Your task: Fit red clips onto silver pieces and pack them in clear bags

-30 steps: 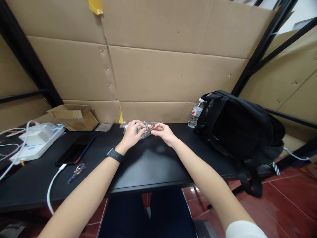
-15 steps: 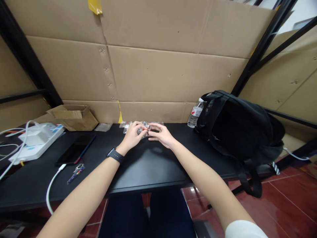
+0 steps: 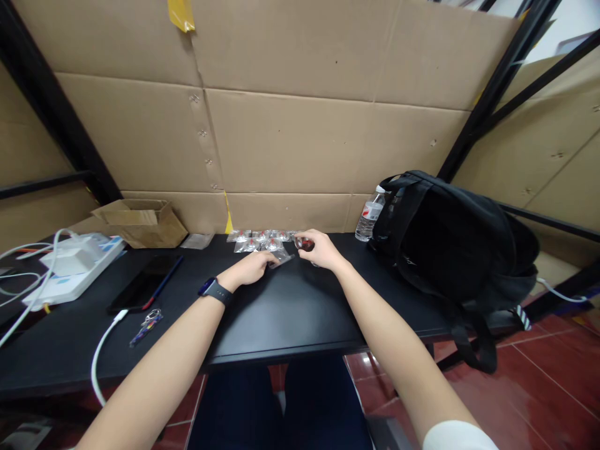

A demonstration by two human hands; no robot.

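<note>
Here, at least five small clear plastic packets with red bits inside (image 3: 250,245) can be counted. In front of them, one thin clear plastic bag (image 3: 284,260) is pinched by the curled left hand (image 3: 253,267); it is best held lightly, by the edge. At their right end, one small shiny dark-red thing (image 3: 306,244) is pinched by the right hand (image 3: 323,249), and should be gripped gently.

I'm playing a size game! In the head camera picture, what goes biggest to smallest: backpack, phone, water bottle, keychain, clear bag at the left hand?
1. Backpack
2. Phone
3. Water bottle
Keychain and clear bag: too alike to rank; the bag is partly hidden.
</note>
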